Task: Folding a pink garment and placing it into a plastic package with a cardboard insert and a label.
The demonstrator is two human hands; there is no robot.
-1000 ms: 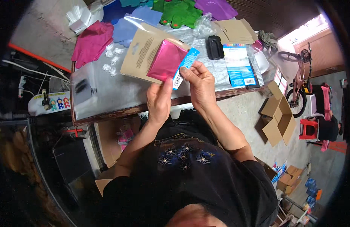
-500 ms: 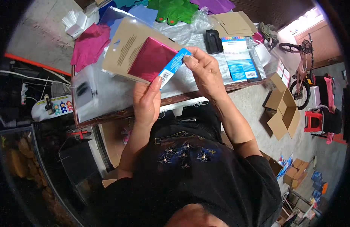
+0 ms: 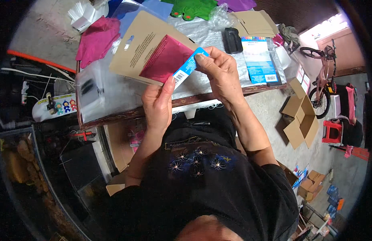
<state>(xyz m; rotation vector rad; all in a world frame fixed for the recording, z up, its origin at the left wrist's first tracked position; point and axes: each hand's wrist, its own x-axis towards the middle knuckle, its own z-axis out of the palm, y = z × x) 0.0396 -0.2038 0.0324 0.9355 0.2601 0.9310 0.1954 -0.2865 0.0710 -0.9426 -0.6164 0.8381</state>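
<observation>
Both hands hold a tan cardboard package card [image 3: 133,44] up over the near side of the table. It has a hang hole, and a shiny magenta packet [image 3: 164,60] shows on it. Along its lower right edge runs a blue-and-white barcode label strip [image 3: 188,67]. My left hand [image 3: 158,102] pinches the lower corner of card and label between thumb and fingers. At the label's upper end, my right hand [image 3: 220,70] is closed with its thumb pressed on the blue part. The card is tilted, its upper end toward the far left.
A table [image 3: 129,106] covered in clear plastic carries a pink cloth [image 3: 98,40], green cloth [image 3: 192,9], a black device [image 3: 233,41], a blue-and-white printed card [image 3: 260,60] and stacked cardboard pieces [image 3: 256,23]. An open cardboard box [image 3: 300,120] and a bicycle [image 3: 324,76] stand to the right.
My head view has shifted slightly. Both hands keep their hold on the card and label; the right thumb still presses on the strip's upper end.
</observation>
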